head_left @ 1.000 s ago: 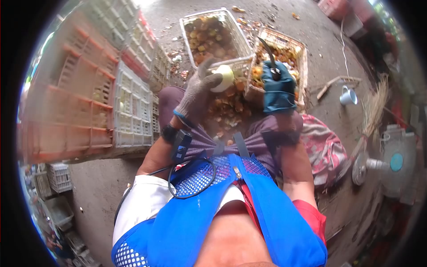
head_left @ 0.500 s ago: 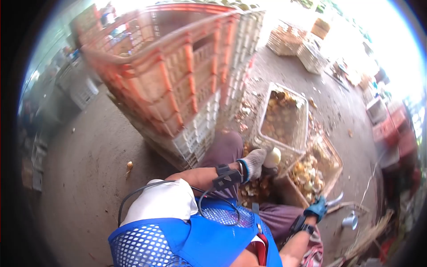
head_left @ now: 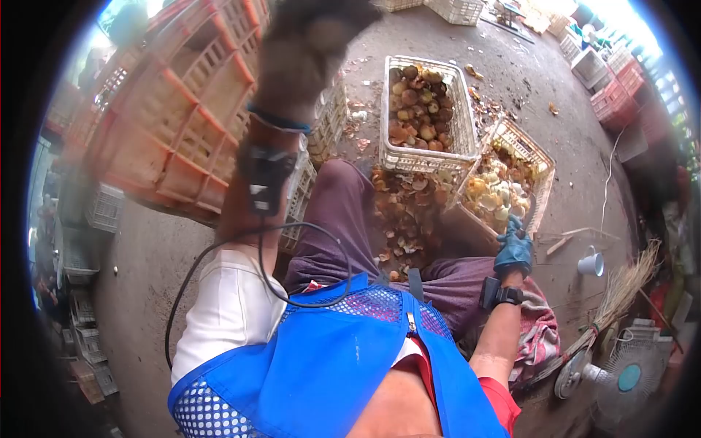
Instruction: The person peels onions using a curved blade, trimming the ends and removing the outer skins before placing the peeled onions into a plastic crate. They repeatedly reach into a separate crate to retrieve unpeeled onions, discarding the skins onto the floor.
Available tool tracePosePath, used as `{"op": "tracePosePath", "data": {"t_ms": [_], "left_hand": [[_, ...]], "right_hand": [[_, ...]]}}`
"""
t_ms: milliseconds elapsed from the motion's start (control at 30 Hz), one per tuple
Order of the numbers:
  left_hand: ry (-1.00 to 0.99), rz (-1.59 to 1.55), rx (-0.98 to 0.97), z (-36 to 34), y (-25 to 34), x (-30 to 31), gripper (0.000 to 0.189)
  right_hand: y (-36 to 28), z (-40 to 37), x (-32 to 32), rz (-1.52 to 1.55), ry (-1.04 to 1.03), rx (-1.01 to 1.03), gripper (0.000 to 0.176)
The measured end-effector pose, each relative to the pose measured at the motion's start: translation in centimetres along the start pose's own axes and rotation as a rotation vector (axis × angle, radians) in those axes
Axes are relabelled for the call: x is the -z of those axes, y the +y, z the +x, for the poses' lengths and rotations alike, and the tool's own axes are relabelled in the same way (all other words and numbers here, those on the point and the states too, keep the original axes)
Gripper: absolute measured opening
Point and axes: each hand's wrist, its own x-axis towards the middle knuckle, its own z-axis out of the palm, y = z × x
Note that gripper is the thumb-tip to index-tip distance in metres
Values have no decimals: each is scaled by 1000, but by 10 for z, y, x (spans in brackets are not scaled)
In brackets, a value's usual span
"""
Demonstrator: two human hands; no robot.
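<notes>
My left hand (head_left: 310,51), in a grey glove, is raised at the top of the view beside the tall orange crate (head_left: 175,109). It is dark and smeared, so its fingers and anything in them cannot be made out. My right hand (head_left: 515,252), in a blue glove, is closed around the handle of a curved knife, whose thin blade shows faintly over the near edge of a crate of peeled onions (head_left: 540,212). Left of that crate stands a white crate (head_left: 469,120) of brown unpeeled onions (head_left: 423,109). Loose onion skins (head_left: 409,226) lie between my knees.
White crates (head_left: 332,124) stand under and beside the orange one. To the right are a blue-grey mug (head_left: 590,264), a straw broom (head_left: 621,292), a fan (head_left: 629,376) and a stick (head_left: 561,244). Red crates (head_left: 619,95) stand farther back.
My left hand has risen from beside a peeled onion between my knees to the top of the view. My right hand has moved up slightly. The view has shifted, showing the crates higher.
</notes>
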Motion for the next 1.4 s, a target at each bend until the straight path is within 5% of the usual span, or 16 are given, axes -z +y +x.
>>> {"op": "tracePosePath", "data": {"t_ms": [33, 167, 233, 600, 767, 1000, 1267, 1400], "left_hand": [[157, 189, 74, -14, -21, 4, 40], [727, 25, 548, -43, -127, 49, 23], [856, 66, 717, -58, -179, 71, 27], [817, 413, 1215, -106, -401, 196, 37], [555, 657, 1364, -125, -470, 260, 37], [-648, 1379, 1444, -119, -517, 275, 48], [-883, 1488, 1481, -177, -569, 294, 37], [-848, 1478, 1539, -179, -563, 283, 63]], "right_hand": [[-16, -13, -11, -63, 57, -46, 26], [-17, -2, -17, -47, 20, -102, 21], [-27, 2, -29, -2, 6, -146, 21], [-57, 99, -118, 188, -234, -309, 26], [-34, 128, -127, 196, -232, -395, 29], [-43, 160, -127, 151, -170, -509, 33], [-44, 182, -122, 98, -88, -539, 38], [-56, 185, -125, 68, -100, -542, 38]]}}
